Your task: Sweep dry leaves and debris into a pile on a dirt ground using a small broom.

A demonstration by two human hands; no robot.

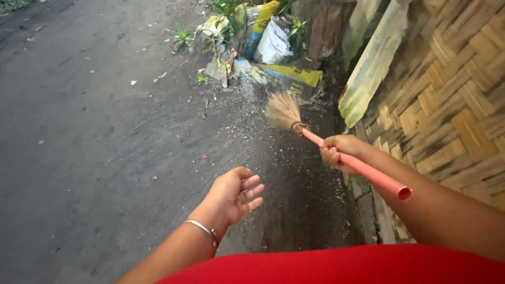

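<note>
My right hand is closed tight around the pink handle of a broom, gripping it partway down the shaft, so the cut end of the handle sticks back toward my arm. The straw bristle head points away from me, blurred, just above the dark ground near its right edge. My left hand holds nothing; it hangs over the ground with the palm turned inward and the fingers loosely spread and slightly curled. A thin silver bracelet sits on that wrist.

Beyond the bristles, at the far edge of the ground, lies a heap of rubbish: crumpled yellow, white and blue bags and wrappers mixed with small green plants. Pale specks of grit lie scattered over the ground between the broom head and that heap. Along the right edge runs a woven bamboo wall, and a long dried leaf sheath leans against it, just beside the broom head. My red shirt fills the bottom of the view.
</note>
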